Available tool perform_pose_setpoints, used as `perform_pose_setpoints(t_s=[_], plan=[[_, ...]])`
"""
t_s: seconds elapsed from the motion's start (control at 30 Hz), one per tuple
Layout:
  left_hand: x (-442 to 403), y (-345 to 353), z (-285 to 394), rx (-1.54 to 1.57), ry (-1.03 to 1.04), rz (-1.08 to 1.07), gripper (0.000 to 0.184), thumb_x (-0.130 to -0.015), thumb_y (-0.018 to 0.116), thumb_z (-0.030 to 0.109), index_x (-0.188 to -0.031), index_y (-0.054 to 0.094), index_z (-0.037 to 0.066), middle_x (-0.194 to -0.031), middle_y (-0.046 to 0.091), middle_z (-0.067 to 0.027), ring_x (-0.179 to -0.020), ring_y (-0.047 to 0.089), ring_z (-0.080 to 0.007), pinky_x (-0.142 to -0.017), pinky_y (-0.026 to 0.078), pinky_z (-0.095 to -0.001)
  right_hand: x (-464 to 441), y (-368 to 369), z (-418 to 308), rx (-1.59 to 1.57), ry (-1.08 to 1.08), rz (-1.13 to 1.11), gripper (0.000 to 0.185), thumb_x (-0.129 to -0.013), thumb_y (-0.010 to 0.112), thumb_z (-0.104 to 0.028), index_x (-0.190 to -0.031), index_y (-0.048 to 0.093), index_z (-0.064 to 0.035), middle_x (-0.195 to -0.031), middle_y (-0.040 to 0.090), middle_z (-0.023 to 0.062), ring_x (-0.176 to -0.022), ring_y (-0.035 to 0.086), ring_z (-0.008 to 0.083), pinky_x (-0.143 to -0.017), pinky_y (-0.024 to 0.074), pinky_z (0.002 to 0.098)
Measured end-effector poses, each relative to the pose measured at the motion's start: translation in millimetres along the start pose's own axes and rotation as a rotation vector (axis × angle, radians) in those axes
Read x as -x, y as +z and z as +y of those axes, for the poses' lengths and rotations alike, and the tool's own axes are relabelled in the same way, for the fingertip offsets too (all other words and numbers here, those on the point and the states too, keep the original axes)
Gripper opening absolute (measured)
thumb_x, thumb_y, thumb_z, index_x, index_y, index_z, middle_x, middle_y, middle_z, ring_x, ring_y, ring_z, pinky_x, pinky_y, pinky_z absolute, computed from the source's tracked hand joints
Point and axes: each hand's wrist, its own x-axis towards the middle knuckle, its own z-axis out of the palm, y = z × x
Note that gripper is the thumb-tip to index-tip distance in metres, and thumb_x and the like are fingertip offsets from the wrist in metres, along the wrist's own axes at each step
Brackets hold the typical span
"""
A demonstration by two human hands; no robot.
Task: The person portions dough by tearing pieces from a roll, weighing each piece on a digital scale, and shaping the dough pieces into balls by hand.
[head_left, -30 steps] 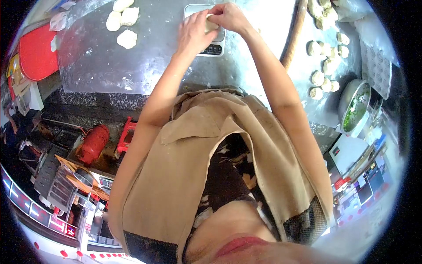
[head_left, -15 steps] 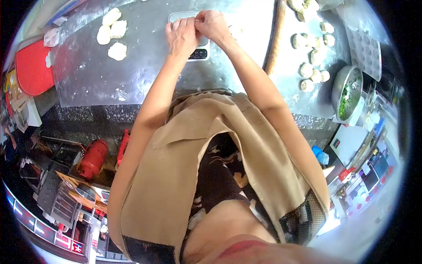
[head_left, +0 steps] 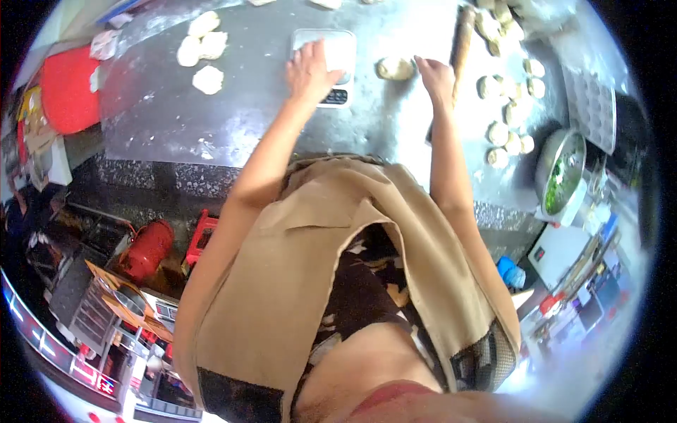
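My left hand [head_left: 309,70] lies with its fingers spread over the white kitchen scale [head_left: 340,49]; whether anything is under the palm is hidden. To the right, my right hand [head_left: 435,76] is beside a round dough piece [head_left: 395,68], its fingertips pressed together just right of it. What those fingers hold, if anything, is too small to make out. Close behind that hand leans a wooden rolling pin [head_left: 462,44].
Several dough lumps [head_left: 208,80] lie at the left, and several small dough rolls [head_left: 498,133] at the right. Beyond them are a metal bowl with chopped greens [head_left: 562,173] and a moulded tray [head_left: 592,106]. A red board [head_left: 70,90] is far left.
My right hand has left the scale and moved right, past the dough piece. My left hand has stayed at the scale, its fingers now more spread. The whole view has shifted.
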Motion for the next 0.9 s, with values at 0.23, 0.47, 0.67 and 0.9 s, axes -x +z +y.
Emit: perform_pose_setpoints(t_s=[0.23,0.47,0.67,0.9], plan=[[-30.0,-16.6,-18.2,0.328,-0.112,0.156,0.064,-0.068,0.073,0.027,-0.122,0.046,0.008,-0.116,0.050,-0.0172,-0.112,0.047,-0.0353,-0.092,0.041,-0.0430,21.1,47.1,18.5,0.186,-0.151,0.084,0.045,-0.076,0.061,-0.035,-0.100,0.065,0.0027,-0.105,0.056,0.0264,-0.097,0.055,0.0387,-0.089,0.0429,0.0421],[-69.1,-50.6,-102.3,-0.015,-0.351,0.447,0.083,-0.067,0.076,0.037,-0.131,0.037,0.003,-0.134,0.035,-0.0207,-0.121,0.037,-0.0368,-0.099,0.033,-0.0464,3.4,49.2,28.2,0.308,-0.363,0.042,0.027,-0.076,0.054,-0.025,-0.082,0.065,-0.0009,-0.081,0.062,0.0213,-0.090,0.055,0.0358,-0.081,0.0449,0.0430],[-46.0,-44.4,-186.1,-0.401,-0.326,0.384,0.062,-0.067,0.076,0.029,-0.117,0.048,0.004,-0.116,0.048,-0.0121,-0.113,0.042,-0.0310,-0.096,0.030,-0.0452,22.5,44.1,8.0,0.087,-0.071,0.114,0.031,-0.077,0.058,-0.027,-0.090,0.064,0.0010,-0.087,0.064,0.0207,-0.083,0.061,0.0369,-0.079,0.0473,0.0405],[-30.6,-26.1,-179.8,-0.304,-0.076,0.474,0.032,-0.071,0.062,0.009,-0.102,0.054,0.010,-0.110,0.052,-0.0093,-0.100,0.051,-0.0314,-0.082,0.043,-0.0434,21.7,30.0,5.8,0.055,-0.062,-0.012,0.039,-0.078,0.062,-0.029,-0.101,0.063,0.0016,-0.091,0.066,0.0165,-0.088,0.064,0.0290,-0.081,0.0477,0.0368]])
